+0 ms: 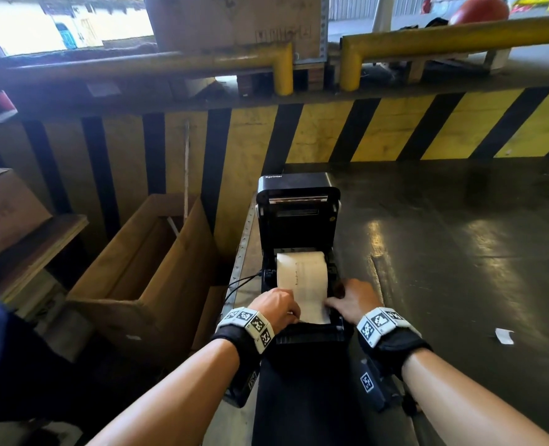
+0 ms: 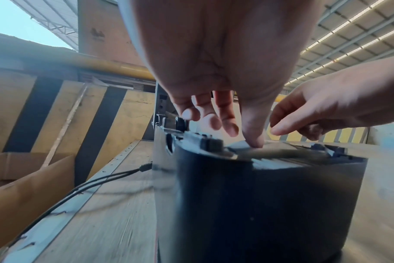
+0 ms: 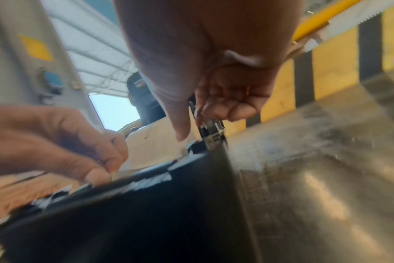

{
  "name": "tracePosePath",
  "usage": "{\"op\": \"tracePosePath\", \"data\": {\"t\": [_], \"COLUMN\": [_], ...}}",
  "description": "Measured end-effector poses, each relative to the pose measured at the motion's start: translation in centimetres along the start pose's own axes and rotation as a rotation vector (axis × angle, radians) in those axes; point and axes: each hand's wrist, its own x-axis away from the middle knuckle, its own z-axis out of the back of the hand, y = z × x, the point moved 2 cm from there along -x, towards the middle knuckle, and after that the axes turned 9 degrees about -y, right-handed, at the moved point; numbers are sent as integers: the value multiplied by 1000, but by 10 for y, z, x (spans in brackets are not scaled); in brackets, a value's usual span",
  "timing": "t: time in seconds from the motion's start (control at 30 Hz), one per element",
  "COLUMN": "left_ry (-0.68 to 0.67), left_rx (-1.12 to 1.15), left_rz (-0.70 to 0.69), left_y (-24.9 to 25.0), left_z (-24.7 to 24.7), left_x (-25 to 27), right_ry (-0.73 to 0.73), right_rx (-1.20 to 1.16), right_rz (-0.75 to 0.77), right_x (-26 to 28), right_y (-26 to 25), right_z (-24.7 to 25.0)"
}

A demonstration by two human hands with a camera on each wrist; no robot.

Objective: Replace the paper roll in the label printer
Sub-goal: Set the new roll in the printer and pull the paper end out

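The black label printer (image 1: 308, 333) stands with its lid (image 1: 298, 217) raised. A white paper roll (image 1: 302, 272) lies in its bay, and a strip of paper (image 1: 313, 312) runs from it toward the front. My left hand (image 1: 276, 305) is at the strip's left edge; in the right wrist view the left hand (image 3: 83, 146) pinches that edge between thumb and forefinger. My right hand (image 1: 352, 300) is at the strip's right edge. Its thumb (image 3: 180, 131) points down at the paper, and its fingers (image 3: 225, 110) curl loosely by the printer's right side wall.
An open cardboard box (image 1: 144, 268) stands left of the bench. A black cable (image 1: 241, 281) leaves the printer's left side. The yellow-and-black striped barrier (image 1: 395, 130) and yellow rail (image 1: 170, 64) rise behind. A paper scrap (image 1: 504, 336) lies on the grey surface (image 1: 460, 252) to the right.
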Motion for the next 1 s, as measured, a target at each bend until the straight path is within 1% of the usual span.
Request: {"op": "tracePosePath", "data": {"t": [0.07, 0.13, 0.2, 0.23, 0.4, 0.5, 0.6, 0.7, 0.83, 1.0], "left_ry": [1, 13, 38, 47, 84, 106, 122, 123, 133, 101], "left_rx": [12, 24, 38, 42, 54, 69, 67, 56, 75, 62], "left_rz": [-1, -1, -7, -13, -35, -23, -4, 15, 6, -11], "left_y": [0, 1, 2, 2, 7, 9, 6, 2, 3, 6], "left_z": [-2, -3, -2, -1, -7, -14, -20, -26, -35, -42], "left_x": [2, 4, 7, 9, 23, 33, 46, 57, 65, 67], "right_ry": [31, -53, -147, -161, -107, -101, -89, -65, -55, -57], "right_rx": [-10, 54, 156, 182, 172, 205, 190, 169, 150, 144], "right_rz": [88, 218, 280, 284, 300, 321, 321, 321, 313, 319], "right_x": [12, 24, 35, 38, 52, 62, 71, 81, 90, 97], "right_y": [0, -1, -2, -1, -2, -4, -4, -4, -1, 4], "right_z": [0, -8, -19, -22, -23, -27, -30, -32, -35, -42]}}
